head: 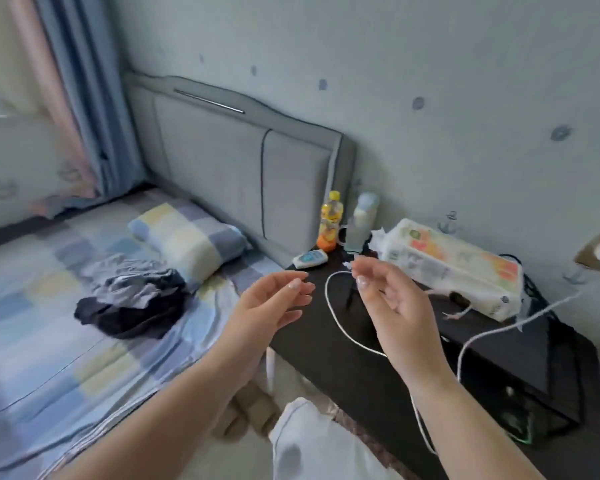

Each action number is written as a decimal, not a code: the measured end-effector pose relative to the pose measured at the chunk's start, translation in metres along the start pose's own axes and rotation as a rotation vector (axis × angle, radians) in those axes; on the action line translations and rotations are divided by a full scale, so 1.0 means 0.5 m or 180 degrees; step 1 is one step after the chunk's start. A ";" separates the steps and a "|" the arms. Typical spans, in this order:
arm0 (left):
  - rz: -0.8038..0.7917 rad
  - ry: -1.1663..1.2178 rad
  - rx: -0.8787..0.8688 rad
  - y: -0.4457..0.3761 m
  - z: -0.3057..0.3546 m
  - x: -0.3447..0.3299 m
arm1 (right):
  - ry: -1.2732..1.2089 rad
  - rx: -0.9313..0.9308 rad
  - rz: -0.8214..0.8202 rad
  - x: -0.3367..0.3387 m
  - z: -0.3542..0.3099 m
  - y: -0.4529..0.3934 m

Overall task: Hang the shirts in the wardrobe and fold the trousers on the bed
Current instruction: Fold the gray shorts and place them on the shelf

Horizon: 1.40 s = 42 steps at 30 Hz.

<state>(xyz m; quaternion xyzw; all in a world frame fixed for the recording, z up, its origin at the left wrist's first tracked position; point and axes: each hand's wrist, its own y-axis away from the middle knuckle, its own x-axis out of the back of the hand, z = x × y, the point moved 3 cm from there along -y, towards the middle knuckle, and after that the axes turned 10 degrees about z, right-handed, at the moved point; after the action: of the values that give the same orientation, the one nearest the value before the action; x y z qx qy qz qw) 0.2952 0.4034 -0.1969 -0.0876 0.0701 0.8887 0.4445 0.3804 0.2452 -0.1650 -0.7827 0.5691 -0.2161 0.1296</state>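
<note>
A crumpled heap of clothes, grey-striped cloth on top of dark cloth, lies on the checked bed sheet beside the pillow. My left hand hovers over the bed's right edge with relaxed fingers and holds nothing. Over the black bedside table, my right hand pinches the end of a white cable between thumb and fingertips. The cable loops down across the table and behind my right forearm. No wardrobe is in view.
On the bedside table stand an orange drink bottle, a baby bottle, a small tube and a pack of tissues. The grey headboard and a wall close the far side. Curtains hang at the left.
</note>
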 end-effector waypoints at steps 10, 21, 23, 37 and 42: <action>0.1653 0.0222 -0.0121 0.033 0.019 0.349 | -0.0760 -0.0173 -0.1350 -0.374 0.011 0.002; 0.2189 0.0332 0.0200 -0.139 -0.036 0.691 | -0.0584 -0.0606 -0.1795 -0.761 0.100 -0.054; 0.2255 0.0360 0.0352 -0.195 -0.047 0.778 | -0.0464 -0.0762 -0.1801 -0.852 0.134 -0.072; 0.2459 0.0141 0.0920 -0.576 -0.102 1.114 | 0.0111 -0.1296 -0.1948 -1.266 0.345 -0.279; 0.2693 -0.0031 0.1142 -0.701 -0.193 1.185 | 0.0279 -0.1331 -0.2107 -1.411 0.505 -0.346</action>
<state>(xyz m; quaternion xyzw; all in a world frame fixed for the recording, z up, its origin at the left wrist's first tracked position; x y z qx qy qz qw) 0.2362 1.0531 -0.4363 0.0313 0.2503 0.9663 0.0510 0.4647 0.9577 -0.4423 -0.9235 0.3226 -0.1588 -0.1338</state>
